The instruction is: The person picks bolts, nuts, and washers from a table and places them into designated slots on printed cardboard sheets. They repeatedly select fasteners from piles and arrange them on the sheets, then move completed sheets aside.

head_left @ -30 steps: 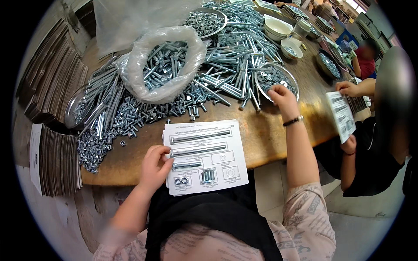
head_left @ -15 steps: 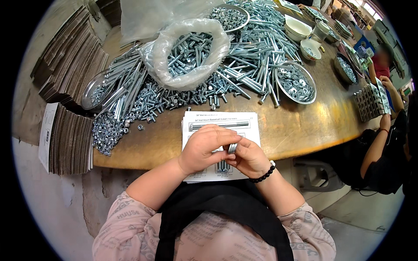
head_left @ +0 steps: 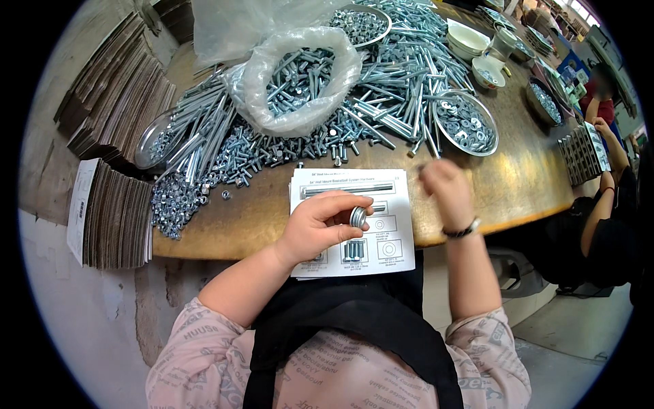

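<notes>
Your right hand (head_left: 446, 194) is blurred, so whether its fingertips hold anything cannot be told. Your left hand (head_left: 325, 221) covers the middle of the printed sheet (head_left: 404, 208), hiding parts of the metal pieces laid there; its fingers also hide some of the washers (head_left: 357, 217) they grip, stacked too tightly for you to count. Beyond both your hands, the clear plastic sheeting (head_left: 235, 27) is cut by the upper edge. Right of your right hand, a co-worker (head_left: 575, 245) fades into the dark rim.
</notes>
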`<control>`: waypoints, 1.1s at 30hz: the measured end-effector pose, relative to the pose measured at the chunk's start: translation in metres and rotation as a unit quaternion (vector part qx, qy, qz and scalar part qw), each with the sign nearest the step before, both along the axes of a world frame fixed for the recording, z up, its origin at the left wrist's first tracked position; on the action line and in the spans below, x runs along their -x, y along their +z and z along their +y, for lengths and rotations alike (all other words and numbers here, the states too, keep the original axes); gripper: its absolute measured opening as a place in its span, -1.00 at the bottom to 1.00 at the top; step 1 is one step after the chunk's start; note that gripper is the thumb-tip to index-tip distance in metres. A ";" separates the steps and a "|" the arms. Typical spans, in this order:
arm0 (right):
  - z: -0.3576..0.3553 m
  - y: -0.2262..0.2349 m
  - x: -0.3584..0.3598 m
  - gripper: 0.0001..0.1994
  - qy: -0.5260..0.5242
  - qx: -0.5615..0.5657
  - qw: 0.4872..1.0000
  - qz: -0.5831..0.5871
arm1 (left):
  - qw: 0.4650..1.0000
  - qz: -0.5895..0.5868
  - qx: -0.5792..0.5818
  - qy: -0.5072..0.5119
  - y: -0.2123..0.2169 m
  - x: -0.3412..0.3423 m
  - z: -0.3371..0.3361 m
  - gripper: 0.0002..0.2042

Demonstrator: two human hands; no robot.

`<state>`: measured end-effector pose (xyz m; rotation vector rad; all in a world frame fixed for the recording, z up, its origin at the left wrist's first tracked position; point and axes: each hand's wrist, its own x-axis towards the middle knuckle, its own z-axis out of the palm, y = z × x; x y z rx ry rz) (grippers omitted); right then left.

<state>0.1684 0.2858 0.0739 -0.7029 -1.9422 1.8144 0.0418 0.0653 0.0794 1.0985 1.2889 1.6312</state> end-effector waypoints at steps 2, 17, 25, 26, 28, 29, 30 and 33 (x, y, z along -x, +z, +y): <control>0.052 0.005 0.002 -0.77 -0.134 -0.274 0.951 -0.057 | 0.999 0.021 0.020 -0.015 -0.001 0.000 0.005 -0.62; 0.000 -0.010 -0.053 -0.82 -0.100 -0.345 0.933 0.025 | 0.854 0.480 0.134 -0.151 -0.057 -0.043 0.056 -0.71; -0.004 -0.030 -0.069 -0.82 -0.096 -0.327 0.940 0.020 | 0.847 0.486 0.163 -0.140 -0.058 -0.053 0.056 -0.69; -0.008 -0.032 -0.067 -0.82 -0.096 -0.300 0.949 0.021 | 0.852 0.481 0.157 -0.133 -0.057 -0.053 0.055 -0.69; -0.015 -0.036 -0.064 -0.82 -0.073 -0.316 0.946 0.005 | 0.862 0.471 0.144 -0.118 -0.052 -0.051 0.052 -0.68; -0.018 -0.036 -0.063 -0.82 -0.061 -0.324 0.944 -0.003 | 0.871 0.467 0.120 -0.093 -0.047 -0.047 0.050 -0.68; -0.021 -0.036 -0.062 -0.83 -0.049 -0.329 0.943 0.008 | 0.878 0.463 0.096 -0.067 -0.039 -0.041 0.047 -0.68; -0.032 -0.039 -0.067 -0.85 -0.021 -0.293 0.955 -0.048 | 0.900 0.425 0.100 -0.001 -0.026 -0.019 0.028 -0.68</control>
